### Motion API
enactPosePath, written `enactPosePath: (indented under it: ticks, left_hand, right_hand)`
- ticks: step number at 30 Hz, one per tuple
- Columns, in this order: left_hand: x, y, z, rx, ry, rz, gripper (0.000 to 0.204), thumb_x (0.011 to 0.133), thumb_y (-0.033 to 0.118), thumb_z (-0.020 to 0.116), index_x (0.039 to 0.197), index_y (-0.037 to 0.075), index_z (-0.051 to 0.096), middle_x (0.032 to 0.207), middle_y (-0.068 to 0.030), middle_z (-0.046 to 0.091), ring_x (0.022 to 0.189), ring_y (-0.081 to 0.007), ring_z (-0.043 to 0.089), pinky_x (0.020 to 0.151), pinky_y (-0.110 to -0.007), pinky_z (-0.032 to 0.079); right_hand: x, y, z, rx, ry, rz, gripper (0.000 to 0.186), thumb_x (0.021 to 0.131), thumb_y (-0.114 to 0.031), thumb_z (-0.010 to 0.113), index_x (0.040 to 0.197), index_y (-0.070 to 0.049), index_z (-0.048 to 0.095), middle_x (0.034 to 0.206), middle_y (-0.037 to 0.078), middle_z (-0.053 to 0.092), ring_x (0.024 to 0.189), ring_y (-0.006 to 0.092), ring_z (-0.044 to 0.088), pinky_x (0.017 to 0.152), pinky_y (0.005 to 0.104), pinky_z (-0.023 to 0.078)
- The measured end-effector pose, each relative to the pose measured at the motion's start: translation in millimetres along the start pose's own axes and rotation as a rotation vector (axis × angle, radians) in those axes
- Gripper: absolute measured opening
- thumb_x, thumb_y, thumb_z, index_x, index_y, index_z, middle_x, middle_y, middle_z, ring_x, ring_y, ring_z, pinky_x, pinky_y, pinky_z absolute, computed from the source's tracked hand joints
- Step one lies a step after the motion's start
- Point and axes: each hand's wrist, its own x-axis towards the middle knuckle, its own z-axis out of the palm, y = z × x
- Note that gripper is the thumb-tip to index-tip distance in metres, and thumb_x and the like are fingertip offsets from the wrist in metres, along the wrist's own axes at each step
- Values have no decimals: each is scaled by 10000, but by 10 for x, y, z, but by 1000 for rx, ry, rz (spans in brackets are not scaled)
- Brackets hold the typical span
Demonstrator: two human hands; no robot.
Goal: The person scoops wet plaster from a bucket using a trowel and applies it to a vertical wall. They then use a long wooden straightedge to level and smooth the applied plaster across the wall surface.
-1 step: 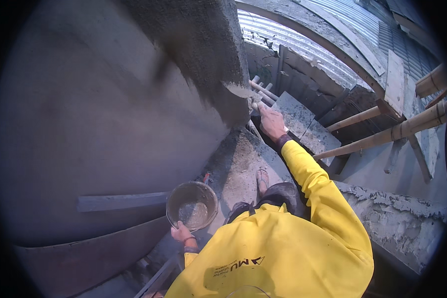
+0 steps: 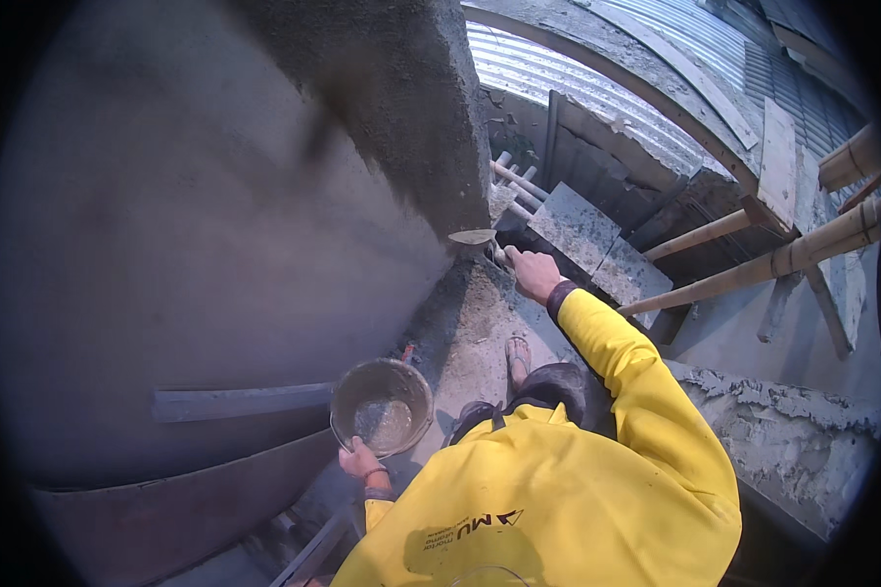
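In the head view my right hand (image 2: 536, 274) is closed on the handle of a trowel (image 2: 472, 237). The pointed blade lies at the lower end of a grey rendered column (image 2: 426, 117), where wet-looking plaster darkens the surface. My left hand (image 2: 359, 456) grips the rim of a grey bucket (image 2: 416, 391) low beside a smooth wall (image 2: 196, 274). Some thin grey mix coats the bucket's bottom. My yellow sleeve and jacket cover much of the lower middle.
My sandalled foot stands on a rough ledge (image 2: 475, 342). Flat blocks (image 2: 573, 225), pipes (image 2: 519, 186) and bamboo poles (image 2: 754, 279) are at the right, with boards and corrugated sheets beyond. A crumbly wall top (image 2: 783, 430) runs along the lower right. A plank (image 2: 240, 401) lies against the left wall.
My right hand and the trowel have moved down along the column to its lower end. My left hand and the bucket have shifted very slightly to the right.
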Motion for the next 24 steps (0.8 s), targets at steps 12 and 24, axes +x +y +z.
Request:
enactPosePath:
  ticks: [12, 24]
  left_hand:
    - [-419, 1151, 672, 46, -204, 325, 465, 899, 219, 751, 1224, -106, 676, 1127, -264, 746, 1033, -380, 718, 931, -437, 536]
    - [-502, 2049, 715, 116, -311, 691, 265, 967, 180, 688, 1033, -74, 655, 893, -205, 696, 803, -344, 644, 784, -434, 516]
  right_hand:
    - [-1071, -336, 1228, 426, -130, -324, 568, 940, -173, 611, 1482, -78, 467, 921, 236, 702, 792, 444, 701, 700, 532, 554]
    - [-803, -758, 1660, 576, -204, -284, 426, 1020, -157, 506, 1394, 47, 521, 856, 240, 711, 765, 412, 729, 623, 517, 579]
